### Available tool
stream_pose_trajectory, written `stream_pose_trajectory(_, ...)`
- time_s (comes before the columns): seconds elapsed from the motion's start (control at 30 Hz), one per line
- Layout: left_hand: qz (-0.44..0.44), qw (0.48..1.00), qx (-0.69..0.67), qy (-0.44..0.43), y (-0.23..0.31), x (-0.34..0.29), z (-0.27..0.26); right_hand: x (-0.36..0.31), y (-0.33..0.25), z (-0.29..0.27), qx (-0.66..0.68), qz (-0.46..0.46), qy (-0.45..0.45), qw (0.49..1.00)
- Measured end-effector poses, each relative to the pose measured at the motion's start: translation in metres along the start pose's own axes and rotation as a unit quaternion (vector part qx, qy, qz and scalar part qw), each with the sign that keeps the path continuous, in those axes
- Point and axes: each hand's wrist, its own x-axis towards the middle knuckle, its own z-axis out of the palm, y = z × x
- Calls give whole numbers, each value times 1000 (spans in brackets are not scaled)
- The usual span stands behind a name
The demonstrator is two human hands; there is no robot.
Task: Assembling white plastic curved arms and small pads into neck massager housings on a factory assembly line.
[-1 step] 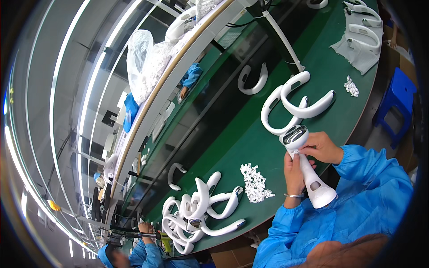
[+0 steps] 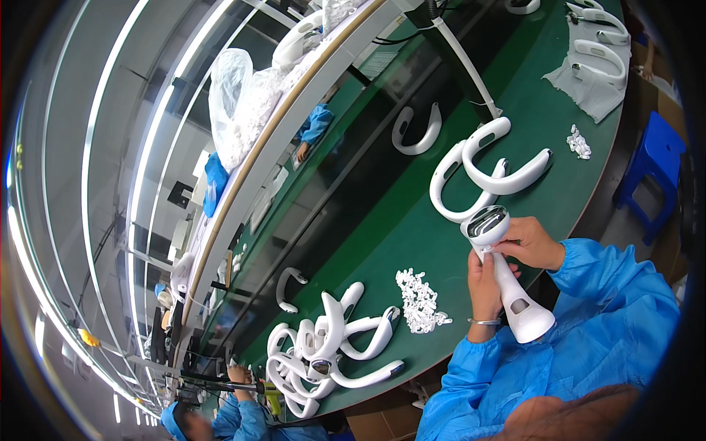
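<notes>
A white curved neckband device (image 2: pixel 503 275), with a shiny dark oval plate at its upper end and a wide flared lower end, is held in front of my body. My left hand (image 2: pixel 484 288), a band around its wrist, wraps the device's middle from the left. My right hand (image 2: pixel 535 244) is closed, its fingertips pinching at the device just below the oval plate. Any small piece between those fingertips is hidden. Just beyond the device's upper end, two similar U-shaped neckbands (image 2: pixel 507 180) overlap on the green table (image 2: pixel 375 257).
A pile of small white parts (image 2: pixel 419 301) lies left of my hands, with a smaller pile (image 2: pixel 578 142) at far right. Several neckbands (image 2: pixel 327 345) are heaped at the left. A lamp pole (image 2: pixel 467 62) rises behind; a blue stool (image 2: pixel 654 173) stands at right. A co-worker (image 2: pixel 243 415) sits at lower left.
</notes>
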Motion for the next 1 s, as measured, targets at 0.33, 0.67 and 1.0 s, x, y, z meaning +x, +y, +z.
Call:
stream_pose_trajectory(0.33,19,999,28,-13,3,-2,2,7,-13,1,174,211,-7,962)
stream_pose_trajectory(0.67,-25,1000,11,5,1,1,5,14,-4,-5,195,279,-34,940)
stream_pose_trajectory(1.0,-16,998,56,29,-7,4,0,6,6,0,217,243,-92,941)
